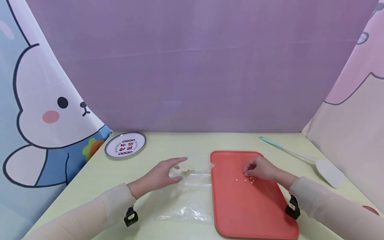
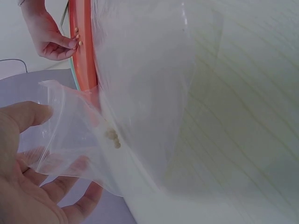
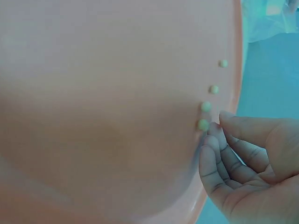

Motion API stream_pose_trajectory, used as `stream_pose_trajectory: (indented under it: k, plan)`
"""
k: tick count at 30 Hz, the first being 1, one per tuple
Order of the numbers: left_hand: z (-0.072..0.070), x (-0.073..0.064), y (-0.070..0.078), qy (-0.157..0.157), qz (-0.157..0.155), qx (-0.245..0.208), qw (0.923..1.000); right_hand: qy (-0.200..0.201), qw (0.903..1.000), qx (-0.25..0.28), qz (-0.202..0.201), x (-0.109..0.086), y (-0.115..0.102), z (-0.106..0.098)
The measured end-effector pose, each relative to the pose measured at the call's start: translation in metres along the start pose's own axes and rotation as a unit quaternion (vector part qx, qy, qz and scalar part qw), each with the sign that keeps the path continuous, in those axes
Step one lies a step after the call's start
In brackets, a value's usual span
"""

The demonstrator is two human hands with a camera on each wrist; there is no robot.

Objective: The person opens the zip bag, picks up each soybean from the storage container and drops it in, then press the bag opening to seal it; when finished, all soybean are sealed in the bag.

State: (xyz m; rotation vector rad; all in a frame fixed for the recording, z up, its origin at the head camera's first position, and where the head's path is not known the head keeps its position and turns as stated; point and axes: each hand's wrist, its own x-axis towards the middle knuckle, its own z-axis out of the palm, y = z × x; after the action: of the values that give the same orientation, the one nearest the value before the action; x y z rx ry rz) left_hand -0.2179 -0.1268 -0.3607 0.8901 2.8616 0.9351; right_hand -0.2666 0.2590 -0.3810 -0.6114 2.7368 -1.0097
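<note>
A clear plastic zip bag [image 1: 186, 200] lies left of the red tray [image 1: 240, 210], with several small round beans [image 2: 112, 135] inside near its mouth. Around that mouth my left hand [image 1: 160, 173] is spread, thumb in front and fingers seen through the film. Over the tray's far half, my right hand [image 1: 262, 169] has its thumb and fingers drawn close together. Its fingertips [image 3: 214, 128] are right at one of several loose pale-yellow beans [image 3: 202, 125] lying in a row; I cannot tell whether they pinch one.
At the back left stands a white plate [image 1: 126, 145] with a dark rim and red lettering. A spatula [image 1: 328, 171] with a white blade and mint handle lies right of the tray. Part of a red object [image 1: 370, 209] shows at the right edge. Cloth backdrops surround the table.
</note>
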Motion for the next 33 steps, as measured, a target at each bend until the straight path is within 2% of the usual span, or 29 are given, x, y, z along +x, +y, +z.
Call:
stream_pose_trajectory:
  k: [7,17,25,33]
  plan:
    - [0.001,0.001,-0.001,0.001,0.0,0.006,1.0,0.018,0.9995,0.024,-0.01,0.009,-0.017,-0.006]
    - [0.0,0.0,0.002,0.003,0.001,0.006,1.0,0.028,0.9929,0.113,-0.023,0.022,-0.056,-0.003]
    - [0.001,0.0,0.002,0.004,0.001,0.003,1.0,0.017,0.9878,0.15,-0.038,0.032,-0.089,0.008]
    - [0.0,0.002,0.001,0.009,0.007,0.005,0.9999,0.001,0.9856,0.158,-0.06,0.044,-0.111,0.023]
